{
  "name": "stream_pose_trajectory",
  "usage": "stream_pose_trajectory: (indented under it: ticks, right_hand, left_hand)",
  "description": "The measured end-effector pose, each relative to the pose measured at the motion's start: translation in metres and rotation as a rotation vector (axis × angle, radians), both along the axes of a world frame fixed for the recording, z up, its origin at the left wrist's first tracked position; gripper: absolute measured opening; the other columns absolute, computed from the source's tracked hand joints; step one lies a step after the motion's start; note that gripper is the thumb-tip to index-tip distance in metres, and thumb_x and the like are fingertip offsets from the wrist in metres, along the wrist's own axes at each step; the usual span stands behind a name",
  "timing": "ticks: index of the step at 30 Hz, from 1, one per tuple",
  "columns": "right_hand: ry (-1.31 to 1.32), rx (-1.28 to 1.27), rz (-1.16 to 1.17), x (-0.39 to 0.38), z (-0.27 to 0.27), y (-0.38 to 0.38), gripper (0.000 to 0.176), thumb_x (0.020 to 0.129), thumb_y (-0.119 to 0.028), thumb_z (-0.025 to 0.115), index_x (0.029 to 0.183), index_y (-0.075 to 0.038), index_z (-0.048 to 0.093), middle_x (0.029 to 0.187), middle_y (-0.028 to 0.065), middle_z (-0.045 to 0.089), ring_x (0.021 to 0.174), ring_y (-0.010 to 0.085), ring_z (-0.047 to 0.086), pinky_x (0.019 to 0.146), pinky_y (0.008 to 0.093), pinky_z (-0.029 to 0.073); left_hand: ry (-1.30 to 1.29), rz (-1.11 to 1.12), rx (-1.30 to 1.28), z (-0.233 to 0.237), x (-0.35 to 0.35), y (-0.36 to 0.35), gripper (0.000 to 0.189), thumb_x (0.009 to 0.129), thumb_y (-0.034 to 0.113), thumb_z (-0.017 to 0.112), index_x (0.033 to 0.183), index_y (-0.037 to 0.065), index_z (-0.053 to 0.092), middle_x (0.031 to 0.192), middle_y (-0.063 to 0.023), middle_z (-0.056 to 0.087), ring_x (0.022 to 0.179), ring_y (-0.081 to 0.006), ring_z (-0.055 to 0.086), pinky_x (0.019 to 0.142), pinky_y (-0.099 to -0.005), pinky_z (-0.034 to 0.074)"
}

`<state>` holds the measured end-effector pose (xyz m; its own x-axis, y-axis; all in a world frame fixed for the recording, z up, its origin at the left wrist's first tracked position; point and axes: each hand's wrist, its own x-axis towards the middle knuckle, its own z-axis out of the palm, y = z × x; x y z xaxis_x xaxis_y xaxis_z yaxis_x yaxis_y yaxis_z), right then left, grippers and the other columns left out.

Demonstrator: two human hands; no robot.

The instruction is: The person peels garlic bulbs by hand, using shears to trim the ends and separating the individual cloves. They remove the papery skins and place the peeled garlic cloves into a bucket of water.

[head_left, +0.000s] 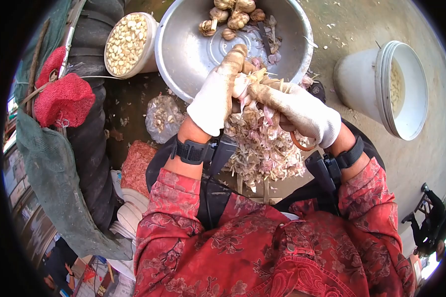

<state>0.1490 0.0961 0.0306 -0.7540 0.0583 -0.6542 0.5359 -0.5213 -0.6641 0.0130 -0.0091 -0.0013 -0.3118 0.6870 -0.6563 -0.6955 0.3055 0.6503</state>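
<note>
My left hand, in a soiled white work glove, is closed around a partly opened garlic bulb with loose papery skin. My gloved right hand pinches the same bulb from the other side. A brown curved loop shows under the right palm; I cannot make out what it belongs to. Both hands are over the near rim of a metal basin. Whole garlic bulbs lie at its far side, beside a dark narrow strip. Beneath the hands is a heap of garlic skins.
A white tub of peeled cloves stands left of the basin. A tilted white bucket with cloves inside is on the right. At left are a clear plastic bag, a red mesh sack and stacked black tyres. Other people appear at both lower edges.
</note>
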Motion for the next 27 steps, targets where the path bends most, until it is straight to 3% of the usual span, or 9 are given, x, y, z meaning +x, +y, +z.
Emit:
stream_pose_trajectory:
  ticks: [6,10,13,15,17,19,24,25,27]
  right_hand:
    - [0.015,-0.011,0.015,0.003,-0.013,0.01,0.038,0.093,-0.045,0.052,0.094,-0.011,0.068,0.062,-0.006,0.051,0.047,0.0019,0.037,0.042,0.0198,0.025]
    - [0.05,0.175,0.017,0.0,-0.017,0.001,0.041,0.092,-0.048,0.054,0.094,-0.01,0.07,0.063,-0.0045,0.053,0.052,0.0046,0.044,0.048,0.0224,0.036]
    - [-0.027,0.24,0.066,-0.003,-0.003,0.0,0.043,0.091,-0.048,0.055,0.096,-0.008,0.07,0.065,-0.0033,0.056,0.058,0.0047,0.048,0.055,0.0229,0.04]
    - [-0.014,0.263,0.056,-0.002,-0.005,-0.005,0.041,0.091,-0.045,0.057,0.097,-0.006,0.07,0.069,-0.0017,0.061,0.064,0.0046,0.051,0.058,0.0226,0.042]
    - [0.211,0.363,0.071,0.0,-0.021,-0.014,0.041,0.091,-0.042,0.059,0.098,-0.003,0.069,0.075,-0.002,0.064,0.067,0.0054,0.052,0.062,0.0234,0.044]
    - [0.182,0.427,0.079,0.001,-0.016,-0.013,0.038,0.09,-0.039,0.06,0.099,-0.003,0.068,0.075,0.0019,0.067,0.066,0.0087,0.056,0.064,0.027,0.047]
    - [0.149,0.875,0.508,0.002,-0.01,-0.016,0.035,0.088,-0.038,0.06,0.092,-0.005,0.068,0.077,0.017,0.065,0.073,0.0307,0.064,0.068,0.0375,0.049]
    - [0.285,0.936,0.454,0.008,-0.026,-0.024,0.037,0.087,-0.04,0.059,0.091,-0.004,0.067,0.077,0.0181,0.064,0.079,0.0357,0.062,0.069,0.0392,0.049]
    - [0.358,0.897,0.376,0.009,-0.03,-0.027,0.038,0.086,-0.04,0.062,0.093,-0.004,0.068,0.08,0.0173,0.065,0.076,0.0311,0.064,0.07,0.0371,0.049]
  left_hand:
    - [0.111,0.028,0.213,-0.004,0.006,0.0,0.03,0.097,0.028,0.05,0.113,0.003,0.057,0.073,0.0012,0.053,0.061,-0.007,0.049,0.056,-0.0213,0.041]
    - [0.205,-0.014,0.228,-0.015,0.006,-0.001,0.031,0.095,0.029,0.052,0.113,0.004,0.058,0.077,0.0009,0.056,0.066,-0.0073,0.052,0.059,-0.0228,0.044]
    - [0.024,0.193,0.048,0.003,0.013,0.008,0.031,0.094,0.031,0.053,0.11,0.004,0.059,0.079,0.0004,0.057,0.07,-0.0083,0.055,0.061,-0.0236,0.046]
    - [0.007,0.139,0.058,0.009,0.012,0.005,0.035,0.097,0.031,0.05,0.12,0.006,0.055,0.097,-0.0029,0.061,0.085,-0.0119,0.058,0.075,-0.0264,0.048]
    - [0.035,0.104,0.018,-0.001,0.004,0.001,0.033,0.096,0.032,0.051,0.116,0.006,0.057,0.096,-0.0032,0.061,0.083,-0.0126,0.058,0.073,-0.0272,0.049]
    - [0.064,0.068,-0.021,-0.011,0.0,0.002,0.031,0.096,0.032,0.051,0.112,0.006,0.058,0.094,-0.0034,0.061,0.081,-0.0134,0.059,0.072,-0.028,0.049]
    - [0.066,0.077,0.041,-0.019,-0.011,0.0,0.027,0.092,0.036,0.057,0.101,0.01,0.058,0.078,0.0,0.061,0.066,-0.0098,0.059,0.057,-0.0241,0.049]
    - [0.065,0.075,0.04,-0.016,-0.012,0.0,0.027,0.092,0.036,0.057,0.101,0.01,0.058,0.078,0.0,0.061,0.066,-0.0098,0.059,0.057,-0.0241,0.049]
    - [-0.058,0.193,-0.082,0.005,-0.012,0.005,0.025,0.092,0.039,0.057,0.096,0.014,0.057,0.072,0.0024,0.059,0.063,-0.0077,0.058,0.05,-0.022,0.048]
